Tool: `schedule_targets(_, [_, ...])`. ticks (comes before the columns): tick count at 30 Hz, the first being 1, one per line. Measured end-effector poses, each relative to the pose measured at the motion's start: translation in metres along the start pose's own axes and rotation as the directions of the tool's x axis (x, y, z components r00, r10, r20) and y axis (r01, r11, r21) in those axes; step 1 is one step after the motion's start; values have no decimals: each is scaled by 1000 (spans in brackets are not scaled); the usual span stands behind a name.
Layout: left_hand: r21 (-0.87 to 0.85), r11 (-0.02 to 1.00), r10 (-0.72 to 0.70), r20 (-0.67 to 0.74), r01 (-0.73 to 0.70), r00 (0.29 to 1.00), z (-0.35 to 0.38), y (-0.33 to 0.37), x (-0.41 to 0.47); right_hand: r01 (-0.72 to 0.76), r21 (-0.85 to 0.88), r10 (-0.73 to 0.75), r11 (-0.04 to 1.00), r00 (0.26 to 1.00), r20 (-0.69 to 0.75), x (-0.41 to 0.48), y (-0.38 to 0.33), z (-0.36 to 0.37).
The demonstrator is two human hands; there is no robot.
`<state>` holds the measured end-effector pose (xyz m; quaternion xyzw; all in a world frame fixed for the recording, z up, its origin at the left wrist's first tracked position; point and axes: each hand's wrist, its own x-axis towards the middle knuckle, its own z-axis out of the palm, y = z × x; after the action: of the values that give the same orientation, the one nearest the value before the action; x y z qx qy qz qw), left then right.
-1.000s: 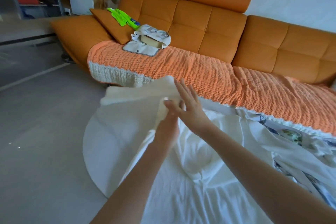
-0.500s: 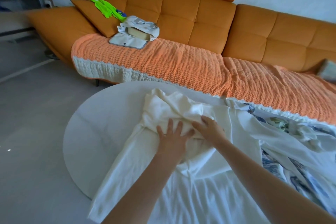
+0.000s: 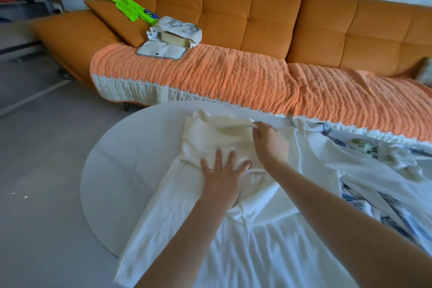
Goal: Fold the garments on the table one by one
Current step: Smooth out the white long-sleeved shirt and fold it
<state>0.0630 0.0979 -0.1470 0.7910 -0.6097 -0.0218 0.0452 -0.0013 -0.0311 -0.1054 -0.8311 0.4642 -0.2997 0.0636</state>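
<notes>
while flat on the garment [image 3: 210,138], left hand [image 3: 222,172], palm down

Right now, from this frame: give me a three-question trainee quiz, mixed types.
1. True or false: the left hand lies flat, fingers spread, on the cream garment.
2. The table is: A) round and white, B) square and black, C) rectangular glass.
3. Fill in: from the person's side, the blue-patterned garment lies to the ____ of the cream one.
Key: 1 true; 2 A; 3 right.
</notes>
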Motion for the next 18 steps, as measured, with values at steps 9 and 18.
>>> schedule_targets(9, [-93, 996, 17, 199, 1, 980, -27, -8, -1, -384, -182, 412, 905, 896, 163, -25, 89, -59])
schedule_targets(18, [-222, 969, -33, 324, 110, 946, -30, -10, 4, -13, -285, 132, 959, 905, 405, -34, 93, -67])
